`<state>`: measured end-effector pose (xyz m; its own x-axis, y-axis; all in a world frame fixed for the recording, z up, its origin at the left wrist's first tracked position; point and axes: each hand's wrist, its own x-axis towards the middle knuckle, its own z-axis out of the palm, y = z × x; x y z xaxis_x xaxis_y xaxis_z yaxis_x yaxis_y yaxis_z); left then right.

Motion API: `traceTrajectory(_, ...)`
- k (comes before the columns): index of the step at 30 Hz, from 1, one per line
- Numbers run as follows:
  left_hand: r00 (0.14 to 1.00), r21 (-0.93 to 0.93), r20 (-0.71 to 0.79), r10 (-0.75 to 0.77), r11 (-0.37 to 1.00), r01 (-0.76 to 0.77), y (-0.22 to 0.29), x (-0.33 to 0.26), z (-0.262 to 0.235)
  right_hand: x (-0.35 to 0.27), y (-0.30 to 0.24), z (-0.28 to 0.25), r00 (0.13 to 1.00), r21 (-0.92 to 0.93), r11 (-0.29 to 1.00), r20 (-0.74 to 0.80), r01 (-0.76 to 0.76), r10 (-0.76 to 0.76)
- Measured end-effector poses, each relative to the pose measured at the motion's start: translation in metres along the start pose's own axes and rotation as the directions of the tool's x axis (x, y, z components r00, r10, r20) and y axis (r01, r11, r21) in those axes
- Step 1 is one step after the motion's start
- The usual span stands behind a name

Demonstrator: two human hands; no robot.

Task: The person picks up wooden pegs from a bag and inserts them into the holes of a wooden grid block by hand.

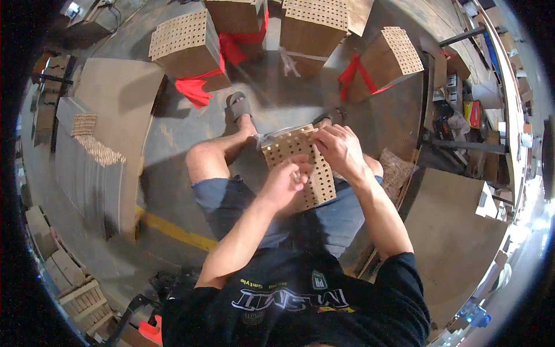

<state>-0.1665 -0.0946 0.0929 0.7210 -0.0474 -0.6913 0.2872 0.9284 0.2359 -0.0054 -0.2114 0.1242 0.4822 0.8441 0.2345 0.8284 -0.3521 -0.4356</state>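
Note:
Between my knees stands a stack of brown perforated boards (324, 184), its top face full of rows of round holes. My right hand (338, 147) is at the far right corner of this top face, fingers pinched together; whatever is between them is hidden. Over the middle of the same face, my left hand (287, 180) has its fingers curled and smeared by motion, so its grip is unclear. Along the far edge of the stack runs a strip of clear plastic film (272, 136).
Beyond my feet stand several more perforated stacks (180, 36), some tied with red cloth strips (195, 87), one with a whitish band (303, 56). Grey sheets (87, 168) lean at left beside a large brown board (118, 87). Another flat board (457, 243) lies at right, near cluttered shelves (471, 147).

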Motion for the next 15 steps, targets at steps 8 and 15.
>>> traceTrajectory(8,0.999,0.116,0.043,0.021,0.993,-0.026,0.002,-0.001,0.001,0.006,-0.012,0.003,0.970,-0.091,0.996,0.243,0.027,-0.004)
traceTrajectory(15,0.991,0.223,0.077,0.106,0.967,-0.121,-0.003,0.003,-0.002,0.006,-0.013,0.005,0.973,-0.121,0.990,0.211,-0.070,0.094)
